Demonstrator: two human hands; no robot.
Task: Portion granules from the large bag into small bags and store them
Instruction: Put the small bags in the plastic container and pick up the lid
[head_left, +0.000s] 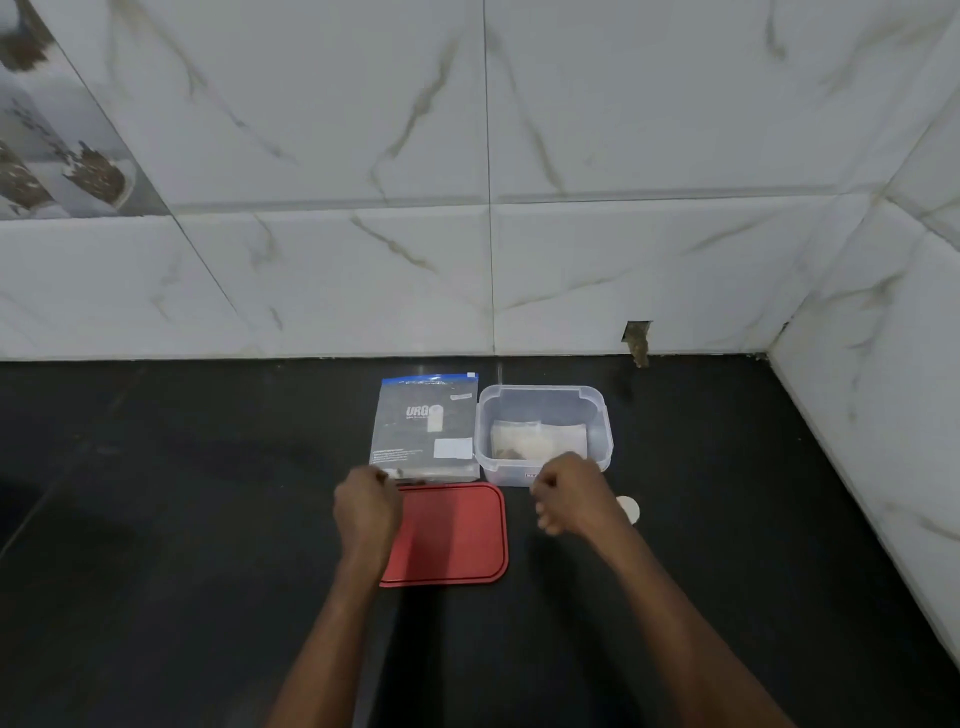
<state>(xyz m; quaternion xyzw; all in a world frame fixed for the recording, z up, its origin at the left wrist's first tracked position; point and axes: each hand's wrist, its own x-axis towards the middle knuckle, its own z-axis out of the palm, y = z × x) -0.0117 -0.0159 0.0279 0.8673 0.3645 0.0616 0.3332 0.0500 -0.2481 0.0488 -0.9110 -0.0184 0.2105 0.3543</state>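
A large zip bag (423, 426) with a blue seal strip is laid flat on the black worktop (156, 519), near the marble-tiled wall (311, 156). Just to its right a clear plastic container (540, 389) is set, lidless, with small filled bags (540, 437) seen inside. A red lid (452, 535) is placed in front of the large bag, its far edge close to the bag's bottom edge.

The left hand (366, 506) is held over the bag's near left corner and the lid's edge, fingers curled; whether its grip is clamped on anything cannot be told. The right hand (571, 493) is blurred at the container's near wall, its grip curled together with nothing seen in it. A small white round object (629, 509) lies just beside it.
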